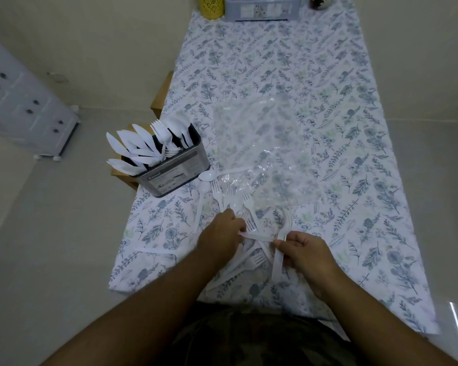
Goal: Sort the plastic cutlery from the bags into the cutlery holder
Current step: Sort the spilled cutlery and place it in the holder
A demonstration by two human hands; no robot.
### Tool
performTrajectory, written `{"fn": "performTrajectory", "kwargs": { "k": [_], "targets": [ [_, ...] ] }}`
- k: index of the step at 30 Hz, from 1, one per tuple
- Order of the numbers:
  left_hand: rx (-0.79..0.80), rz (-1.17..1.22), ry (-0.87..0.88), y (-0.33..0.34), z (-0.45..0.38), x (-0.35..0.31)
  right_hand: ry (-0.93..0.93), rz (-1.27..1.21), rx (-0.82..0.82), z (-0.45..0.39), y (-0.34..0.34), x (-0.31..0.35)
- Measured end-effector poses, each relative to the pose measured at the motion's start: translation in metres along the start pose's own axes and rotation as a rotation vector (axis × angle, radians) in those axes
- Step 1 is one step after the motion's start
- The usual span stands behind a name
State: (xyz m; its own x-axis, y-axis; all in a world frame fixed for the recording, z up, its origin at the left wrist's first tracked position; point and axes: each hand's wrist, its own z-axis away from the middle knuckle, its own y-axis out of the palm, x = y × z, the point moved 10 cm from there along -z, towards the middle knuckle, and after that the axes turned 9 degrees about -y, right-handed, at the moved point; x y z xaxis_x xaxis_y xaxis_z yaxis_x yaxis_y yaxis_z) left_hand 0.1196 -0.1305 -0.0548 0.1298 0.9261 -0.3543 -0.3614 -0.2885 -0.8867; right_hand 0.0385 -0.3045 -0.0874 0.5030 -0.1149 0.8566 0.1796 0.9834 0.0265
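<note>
Loose white forks (245, 204) lie on the bench (328, 128) at its near edge, tines mostly pointing away, long axes running near-to-far. Cutlery holder (173, 165) stands at the left edge, part filled. Left hand (220, 237) pinches a white utensil handle (257, 236) lying crosswise. Right hand (306, 250), fingers curled, grips a bunch of forks (280, 249), tines pointing away.

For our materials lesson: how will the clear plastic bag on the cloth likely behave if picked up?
The clear plastic bag lies crumpled and flat, so probably floppy and very light. Its glossy sheen suggests it may slip between fingers.
</note>
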Motion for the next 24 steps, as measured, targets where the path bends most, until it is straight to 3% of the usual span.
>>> {"fn": "performTrajectory", "kwargs": {
  "k": [3, 6, 10, 15, 18, 20, 22, 24],
  "targets": [
    [-0.010, 0.083, -0.086, -0.007, 0.008, 0.010, -0.012, -0.026, -0.028, -0.009, -0.015, -0.001],
    [-0.073, 0.344, -0.343, -0.015, 0.033, 0.037, 0.013, -0.123, -0.048, -0.014, -0.026, -0.008],
    [0.038, 0.983, -0.702, 0.021, 0.078, 0.033, 0.045, -0.176, 0.044, -0.017, -0.014, -0.012],
    [0.046, 1.246, -0.785, 0.037, 0.094, 0.003, 0.050, -0.228, 0.221, -0.012, 0.011, -0.008],
    [-0.041, 1.252, -0.812, 0.034, 0.097, 0.001, 0.050, -0.235, 0.271, -0.011, 0.014, -0.007],
    [-0.186, 1.139, -0.861, 0.023, 0.102, 0.015, 0.033, -0.180, 0.247, -0.014, 0.006, -0.009],
    [-0.334, 0.914, -0.882, 0.007, 0.107, 0.035, 0.016, -0.120, 0.215, -0.020, -0.006, -0.014],
    [-0.369, 0.572, -0.798, -0.009, 0.105, 0.040, 0.026, -0.099, 0.194, -0.023, -0.017, -0.018]
  ]
}}
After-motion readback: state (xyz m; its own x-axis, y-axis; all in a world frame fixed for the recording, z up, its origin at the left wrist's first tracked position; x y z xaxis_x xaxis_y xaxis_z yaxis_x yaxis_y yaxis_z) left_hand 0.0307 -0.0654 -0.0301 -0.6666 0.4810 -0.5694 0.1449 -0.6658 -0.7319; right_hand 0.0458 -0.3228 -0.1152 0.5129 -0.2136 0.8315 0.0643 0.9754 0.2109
